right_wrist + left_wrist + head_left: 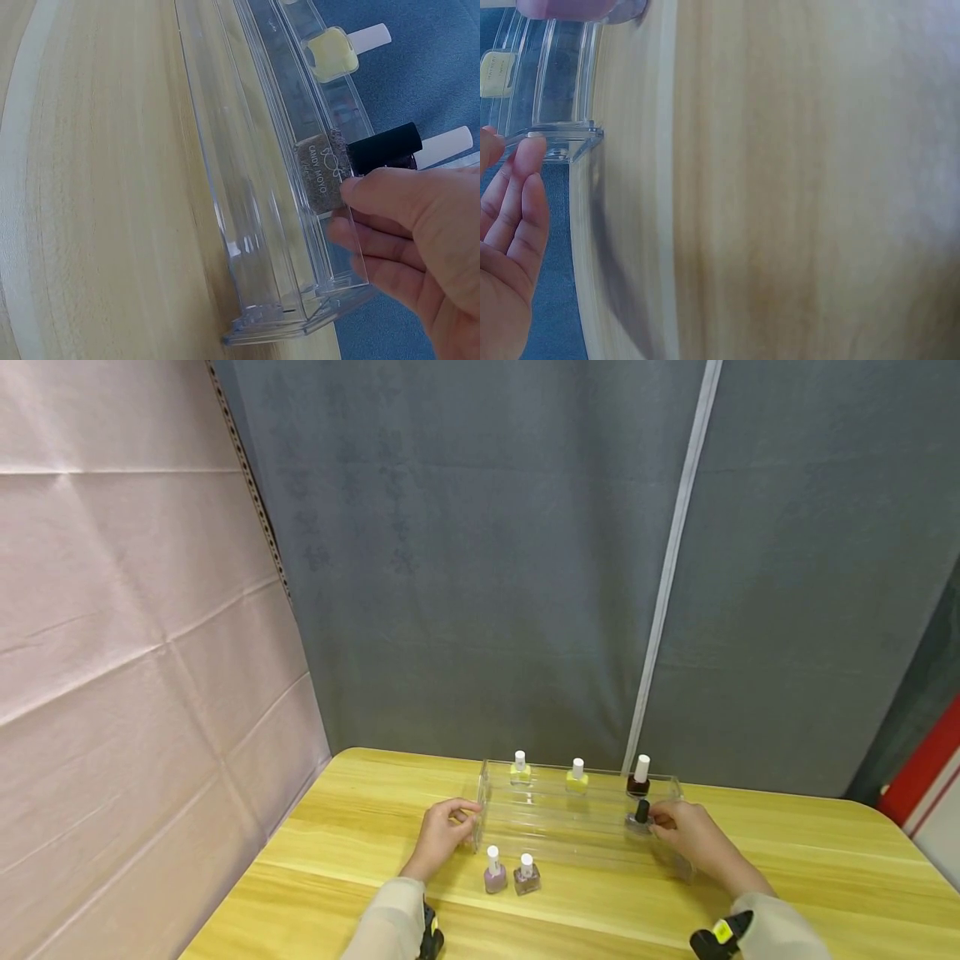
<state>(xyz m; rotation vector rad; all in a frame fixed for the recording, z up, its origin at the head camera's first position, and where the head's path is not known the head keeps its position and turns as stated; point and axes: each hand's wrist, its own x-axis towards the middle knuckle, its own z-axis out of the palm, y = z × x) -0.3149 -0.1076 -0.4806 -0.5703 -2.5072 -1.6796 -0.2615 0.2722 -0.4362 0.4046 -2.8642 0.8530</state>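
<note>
A clear stepped display rack [555, 817] stands on the table. My left hand [442, 833] pinches the rack's left side edge between thumb and forefinger; the left wrist view shows this hand [514, 225] too. At the rack's right end, my right hand [686, 831] holds a glittery grey nail polish bottle [321, 174] with a black cap [386, 148] between thumb and fingers, on a middle step. Behind it on the top step is a dark nail polish bottle [638, 783] with a white cap. Two yellow nail polish bottles, one left [520, 772] and one central [577, 779], share that step.
In front of the rack, a lilac nail polish bottle [495, 878] and a mauve glitter one [527, 877] stand on the wooden table [322, 860]. A grey curtain [465, 568] hangs behind the table, and a pale pink cloth [135, 652] hangs at the left.
</note>
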